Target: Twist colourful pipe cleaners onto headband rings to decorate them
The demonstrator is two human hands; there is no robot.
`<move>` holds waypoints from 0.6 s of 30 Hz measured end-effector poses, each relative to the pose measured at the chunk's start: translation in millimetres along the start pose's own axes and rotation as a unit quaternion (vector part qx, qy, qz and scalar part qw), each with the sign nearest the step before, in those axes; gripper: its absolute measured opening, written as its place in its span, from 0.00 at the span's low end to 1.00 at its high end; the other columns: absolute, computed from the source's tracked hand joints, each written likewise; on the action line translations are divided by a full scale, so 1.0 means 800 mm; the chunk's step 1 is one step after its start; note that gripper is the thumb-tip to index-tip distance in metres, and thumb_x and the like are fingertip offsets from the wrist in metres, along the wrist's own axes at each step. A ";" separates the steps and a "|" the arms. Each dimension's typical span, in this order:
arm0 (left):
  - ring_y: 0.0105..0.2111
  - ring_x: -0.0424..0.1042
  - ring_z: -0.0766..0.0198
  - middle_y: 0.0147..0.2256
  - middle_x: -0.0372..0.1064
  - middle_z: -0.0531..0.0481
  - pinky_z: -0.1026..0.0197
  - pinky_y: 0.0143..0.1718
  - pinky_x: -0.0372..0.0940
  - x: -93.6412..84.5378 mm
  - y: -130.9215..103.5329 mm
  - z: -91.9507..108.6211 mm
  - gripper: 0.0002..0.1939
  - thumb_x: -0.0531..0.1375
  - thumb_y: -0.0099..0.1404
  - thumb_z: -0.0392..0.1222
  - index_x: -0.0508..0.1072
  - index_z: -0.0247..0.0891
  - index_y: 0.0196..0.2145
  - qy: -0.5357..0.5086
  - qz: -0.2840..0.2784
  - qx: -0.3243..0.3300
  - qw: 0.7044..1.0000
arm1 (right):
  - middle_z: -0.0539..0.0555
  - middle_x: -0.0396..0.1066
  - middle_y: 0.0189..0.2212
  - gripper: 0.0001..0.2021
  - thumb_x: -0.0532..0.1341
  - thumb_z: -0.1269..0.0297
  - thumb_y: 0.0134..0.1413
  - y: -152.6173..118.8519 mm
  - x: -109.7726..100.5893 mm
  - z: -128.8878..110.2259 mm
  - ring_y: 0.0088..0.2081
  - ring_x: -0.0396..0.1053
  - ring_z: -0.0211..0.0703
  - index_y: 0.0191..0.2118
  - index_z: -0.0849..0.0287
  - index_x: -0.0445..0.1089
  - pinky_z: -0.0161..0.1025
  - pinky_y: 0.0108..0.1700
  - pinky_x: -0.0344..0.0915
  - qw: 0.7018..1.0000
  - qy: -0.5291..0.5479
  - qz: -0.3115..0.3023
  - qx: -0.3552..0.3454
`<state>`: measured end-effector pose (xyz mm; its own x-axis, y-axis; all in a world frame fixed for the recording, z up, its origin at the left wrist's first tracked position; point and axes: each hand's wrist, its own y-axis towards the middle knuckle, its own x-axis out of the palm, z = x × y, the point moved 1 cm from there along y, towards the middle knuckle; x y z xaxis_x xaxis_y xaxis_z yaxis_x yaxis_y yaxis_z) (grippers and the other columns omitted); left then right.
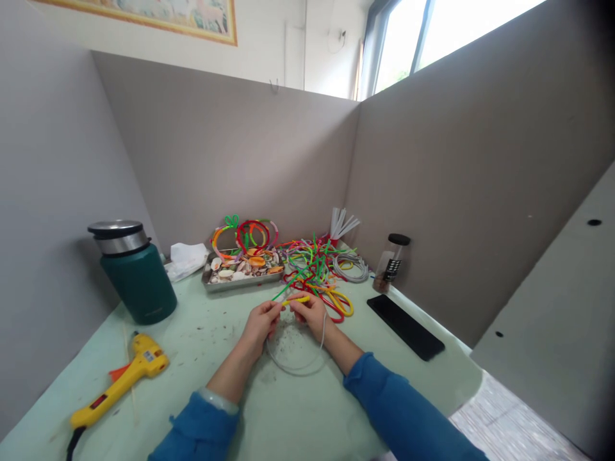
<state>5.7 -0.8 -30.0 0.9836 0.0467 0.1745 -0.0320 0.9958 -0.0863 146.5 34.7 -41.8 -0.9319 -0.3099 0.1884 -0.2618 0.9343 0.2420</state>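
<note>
My left hand pinches a thin pale hoop at its far side, together with one end of a yellow pipe cleaner. On the other side, my right hand has its fingers closed on the same yellow strip. The rest of the hoop hangs toward me, just above or on the pale green table; I cannot tell which. Just beyond my hands spreads a tangled pile of coloured pipe cleaners. Fingertips hide part of the yellow strip.
A metal tray holds shells, with colourful wrapped hoops at its back. On the left are a green flask and a yellow glue gun. To the right lie a black phone and a clear jar. Grey partitions surround the table.
</note>
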 end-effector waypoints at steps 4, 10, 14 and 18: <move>0.12 0.45 0.78 0.16 0.52 0.61 0.69 0.11 0.40 -0.002 0.001 -0.002 0.20 0.65 0.46 0.53 0.67 0.35 0.26 0.004 -0.005 -0.003 1.000 | 0.47 0.66 0.19 0.13 0.66 0.58 0.42 0.001 -0.002 0.003 0.17 0.57 0.31 0.33 0.60 0.72 0.32 0.19 0.50 1.000 -0.005 -0.001 -0.004; 0.11 0.46 0.78 0.16 0.54 0.61 0.69 0.11 0.42 -0.003 0.003 -0.003 0.19 0.65 0.47 0.53 0.66 0.35 0.26 0.011 -0.011 0.004 1.000 | 0.48 0.66 0.19 0.12 0.66 0.57 0.42 0.000 -0.001 0.001 0.17 0.57 0.32 0.32 0.60 0.72 0.32 0.18 0.50 1.000 -0.006 0.002 -0.006; 0.11 0.47 0.78 0.17 0.56 0.60 0.69 0.12 0.43 -0.002 0.002 -0.002 0.19 0.64 0.47 0.53 0.65 0.35 0.25 0.003 -0.029 0.001 1.000 | 0.48 0.67 0.20 0.12 0.66 0.57 0.42 0.000 -0.001 0.001 0.17 0.57 0.31 0.31 0.60 0.72 0.32 0.18 0.50 1.000 0.004 -0.001 -0.008; 0.11 0.47 0.77 0.17 0.57 0.59 0.69 0.12 0.45 -0.002 0.001 -0.001 0.18 0.64 0.48 0.53 0.64 0.35 0.25 0.004 -0.033 0.000 0.999 | 0.48 0.67 0.20 0.12 0.66 0.57 0.43 0.001 -0.002 0.003 0.17 0.57 0.32 0.32 0.60 0.72 0.32 0.19 0.51 1.000 0.009 -0.003 -0.009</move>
<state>4.2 -0.1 -30.9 0.9851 -0.0191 0.1712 0.0325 0.9966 -0.0755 147.1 36.0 -43.9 -0.9252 -0.3198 0.2046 -0.2635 0.9289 0.2602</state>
